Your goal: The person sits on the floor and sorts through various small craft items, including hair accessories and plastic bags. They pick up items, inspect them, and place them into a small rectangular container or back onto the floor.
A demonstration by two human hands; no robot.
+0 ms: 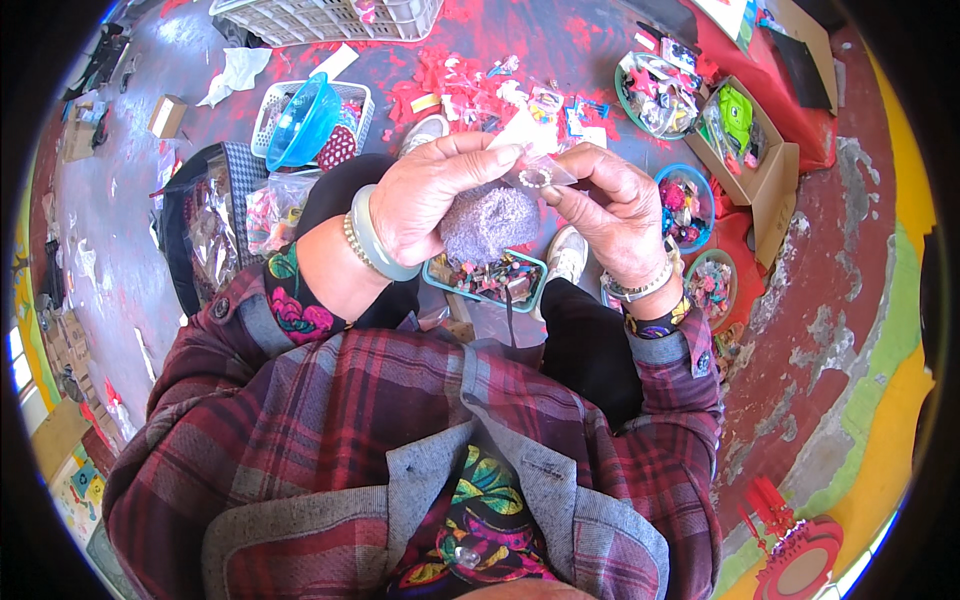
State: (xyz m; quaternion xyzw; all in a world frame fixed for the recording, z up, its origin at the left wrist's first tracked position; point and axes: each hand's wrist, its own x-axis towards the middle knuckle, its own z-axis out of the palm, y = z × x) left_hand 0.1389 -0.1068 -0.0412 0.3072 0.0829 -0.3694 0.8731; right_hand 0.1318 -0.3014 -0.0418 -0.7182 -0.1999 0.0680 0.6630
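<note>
My left hand (427, 187), with a pale green bangle and a beaded bracelet at the wrist, pinches one side of a small transparent plastic bag (564, 174). The thumb and index finger of my right hand (616, 206) grip the bag's other side. A small ring of pale beads (535, 178) shows through the plastic. Just beneath the bag sits a fuzzy grey fabric piece (491, 225), close to my left palm; whether the palm touches it is hidden. Below, between my legs, a teal-rimmed tray (541, 281) holds many small mixed accessories.
Torn red scraps (427, 75) litter the floor ahead. On the left are a white basket (365, 112), a tilted blue bowl (304, 124) and a black bag (180, 225). To the right stand a green basin (621, 86), a blue basin (709, 195) and an opened cardboard box (772, 187).
</note>
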